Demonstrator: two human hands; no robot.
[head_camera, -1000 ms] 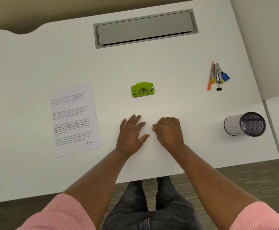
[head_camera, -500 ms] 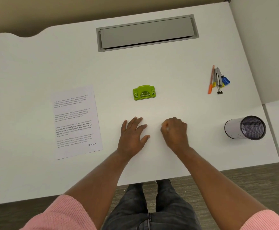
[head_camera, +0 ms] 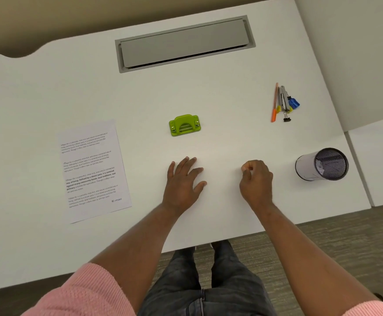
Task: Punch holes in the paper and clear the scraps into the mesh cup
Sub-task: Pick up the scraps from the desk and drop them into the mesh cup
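paper (head_camera: 92,169) flat at bench (head_camera: 231,106) left, apart from punch (head_camera: 184,125); holes not discernible. mesh cup (head_camera: 322,164) far right, white bits inside. left grip (head_camera: 182,181) spread wide. right grip (head_camera: 255,179) curled narrow; contents cannot tell. likely clearing scraps.

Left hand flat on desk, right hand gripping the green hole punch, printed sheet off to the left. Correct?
No. The right hand isn't gripping the green hole punch: it rests curled on the white desk, and the punch lies untouched beyond both hands, as the head view shows. The left hand flat and the printed sheet to the left are correct.
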